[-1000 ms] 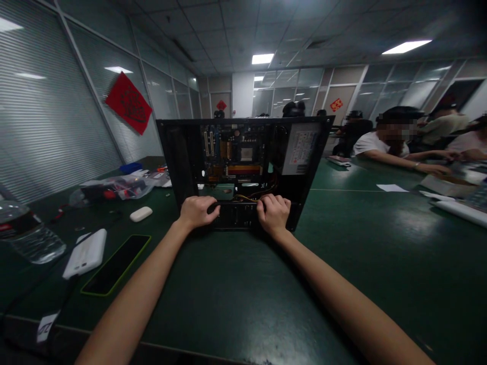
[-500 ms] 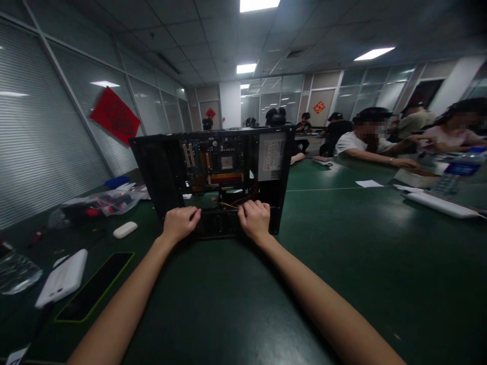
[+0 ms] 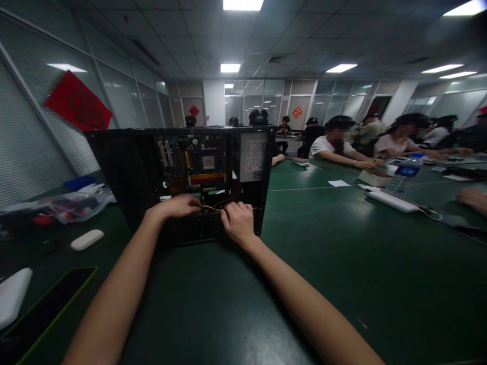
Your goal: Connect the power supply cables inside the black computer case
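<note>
A black computer case [image 3: 125, 167] stands upright on the table with its open side facing me. Inside it are a motherboard [image 3: 178, 167] and a labelled power supply [image 3: 252, 157]. My left hand [image 3: 177, 206] reaches into the lower part, fingertips pinched at the end of a thin yellow cable [image 3: 210, 207]. The cable runs across toward my right hand [image 3: 239, 221], whose fingers curl over the case's lower rail. The right fingertips are hidden behind the rail, so whether they also touch the cable cannot be told.
At left lie a plastic bag of parts [image 3: 64, 205], a white earbud case [image 3: 87, 240], a green-edged phone [image 3: 49, 306] and a white device [image 3: 14, 296]. To the right are a paper sheet [image 3: 339, 183], a power bank [image 3: 391, 200], a water bottle [image 3: 407, 175] and people seated.
My left hand has left the case's lower rail and moved inward to the yellow cable. The right hand stays on the rail. The view has turned slightly right.
</note>
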